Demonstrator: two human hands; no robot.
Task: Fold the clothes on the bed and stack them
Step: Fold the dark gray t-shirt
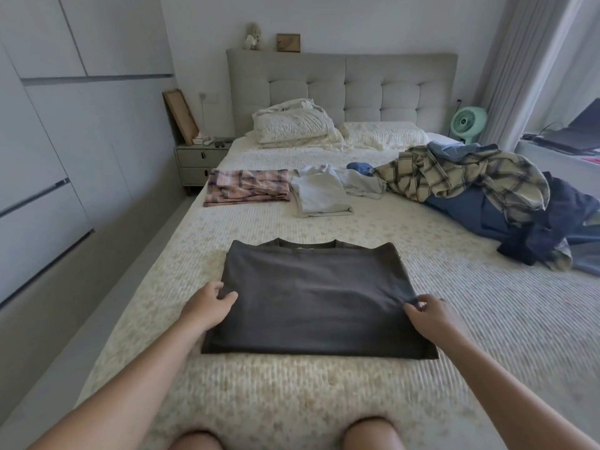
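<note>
Folding is under way on the dark grey T-shirt [311, 300], which lies flat on the bed [454, 319] right in front of the person, its sides already turned in and its collar pointing toward the headboard. I'd judge this the middle of the fold: the shirt is a neat rectangle, and the next move looks to be lifting both pinched edges together and doubling the near half over the far one, keeping the edges level so it doesn't skew.

Starting at the left, the left hand [207, 303] sits at the shirt's left edge, about halfway along; its fingers are curled and the thumb and fingertips pinch a bit of the fabric. Across the shirt, the right hand [428, 311] mirrors it at the right edge, thumb and forefinger nipping a small tuck of cloth, the other fingers loosely bent.

Farther up the bed, a folded pink plaid piece [248, 186] lies at the left, a folded pale grey garment [319, 193] just beside it, and well to the right sprawls an unfolded heap [487, 190] with a yellow plaid shirt on top of dark blue clothes, so plenty remains to do.
</note>
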